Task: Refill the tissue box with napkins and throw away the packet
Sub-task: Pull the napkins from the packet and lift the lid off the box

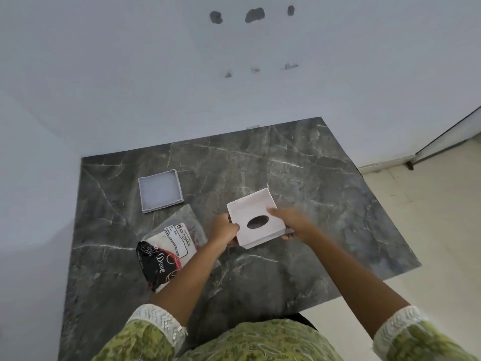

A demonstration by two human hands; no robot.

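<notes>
Both hands' fingers (230, 226) gripping tissue box (253, 217) sides

garment (260, 342): green patterned print | sleeves (156, 324): white textured lace cuffs | forearms bare

Both hands held the white box top over the dark marble worktop (312, 178).
The left hand (223, 229) and right hand (291, 221) gripped opposite edges of the box top (250, 209), oval slot up. The tray (160, 191) and napkin packet (169, 246) lay to the left.
</notes>
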